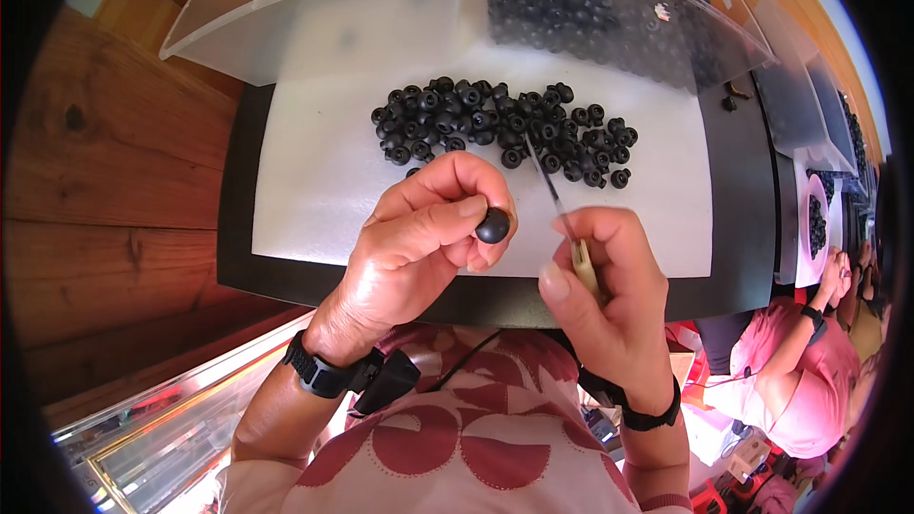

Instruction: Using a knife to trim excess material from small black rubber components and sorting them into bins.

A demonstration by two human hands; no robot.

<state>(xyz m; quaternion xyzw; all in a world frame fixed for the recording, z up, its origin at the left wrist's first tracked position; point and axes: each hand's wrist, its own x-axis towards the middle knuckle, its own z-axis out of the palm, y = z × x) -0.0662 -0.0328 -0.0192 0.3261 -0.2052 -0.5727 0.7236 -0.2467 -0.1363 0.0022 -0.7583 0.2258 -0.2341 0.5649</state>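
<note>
Between the thumb and fingers of my left hand (419, 224) is a small round black part (492, 226), its smooth domed side showing. My right hand (614, 300) is wrapped round the pale yellow-green handle of a thin-bladed knife (544, 172). The blade points up and away, its tip over the pile, apart from the held part. Beyond both hands lies a loose pile of black parts (447, 114), small knobs with a hollow and a stub, on a white sheet (314, 181).
Under the sheet is a dark tabletop (743, 257). A clear bin (324, 29) stands at the far left. Another clear bin (619, 43) at the far right is full of black parts. Wooden planks (114, 171) border the left. A person in pink (795, 381) works at the right.
</note>
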